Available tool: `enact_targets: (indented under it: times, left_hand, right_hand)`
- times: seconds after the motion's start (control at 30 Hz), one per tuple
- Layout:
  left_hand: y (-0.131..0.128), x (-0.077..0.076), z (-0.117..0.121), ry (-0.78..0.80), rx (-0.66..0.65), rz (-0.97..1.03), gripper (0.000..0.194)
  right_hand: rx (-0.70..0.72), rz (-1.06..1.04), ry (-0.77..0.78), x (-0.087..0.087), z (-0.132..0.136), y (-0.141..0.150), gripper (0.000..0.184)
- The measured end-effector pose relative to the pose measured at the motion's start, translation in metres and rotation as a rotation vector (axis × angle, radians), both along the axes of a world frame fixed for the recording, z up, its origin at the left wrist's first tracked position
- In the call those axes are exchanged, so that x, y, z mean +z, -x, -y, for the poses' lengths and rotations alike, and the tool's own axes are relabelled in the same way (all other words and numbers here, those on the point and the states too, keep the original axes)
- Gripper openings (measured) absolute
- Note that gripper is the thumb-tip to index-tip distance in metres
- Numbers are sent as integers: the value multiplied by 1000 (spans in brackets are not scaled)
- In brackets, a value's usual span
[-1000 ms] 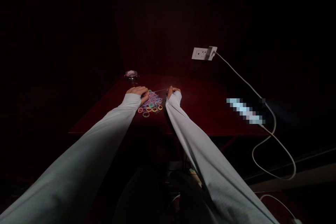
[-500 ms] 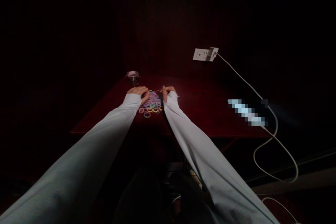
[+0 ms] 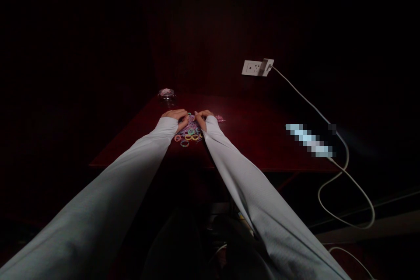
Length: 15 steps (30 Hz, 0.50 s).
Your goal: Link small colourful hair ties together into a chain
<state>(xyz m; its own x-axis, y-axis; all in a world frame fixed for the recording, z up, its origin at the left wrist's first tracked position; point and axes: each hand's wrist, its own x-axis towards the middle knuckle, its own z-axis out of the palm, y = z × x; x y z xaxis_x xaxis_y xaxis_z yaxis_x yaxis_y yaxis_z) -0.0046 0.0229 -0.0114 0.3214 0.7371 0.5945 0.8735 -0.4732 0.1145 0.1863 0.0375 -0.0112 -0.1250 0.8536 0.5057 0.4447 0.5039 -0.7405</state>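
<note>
Sleeves (image 3: 252,192): pale grey, reaching down to your 2 wrists.
Ring-shaped bands (image 3: 188,139): likely light and springy, easiest for you to lift by the rim; orange, green and at least 2 yellow circles, on the heap's near side.
Bright pixelated patch (image 3: 310,141): well to your right, near the tabletop (image 3: 256,140)'s edge, at the end of a white cable (image 3: 304,97); you cannot tell what it is.
Heap of thin bands (image 3: 188,129): probably soft, nearly weightless and quick to snag, so pinch 1 loose end; mostly purple and pink, tangled, lying between your hands.
Left hand (image 3: 177,116): at the heap's left, grip narrow, fingers curled; whether it holds a band, you cannot tell.
Right hand (image 3: 203,116): at the heap's right, grip narrow, contents hidden.
Pink strands (image 3: 220,119): just right of your right hand, apart from the heap.
Jar (image 3: 167,95): clear, pink at its top, back left.
Socket (image 3: 251,68): on the wall, charger (image 3: 267,65) plugged in.
</note>
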Motion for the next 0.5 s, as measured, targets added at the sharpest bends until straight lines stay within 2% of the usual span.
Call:
enact_targets:
  times: [0.37,0.5]
  left_hand:
    - [6,-3,-2,30,20,35,41]
    - [3,-1,0,23,26,52,40]
  right_hand:
    - [15,-46,3,-11,-12,0,35]
    - [34,-90,-2,-12,-15,0,38]
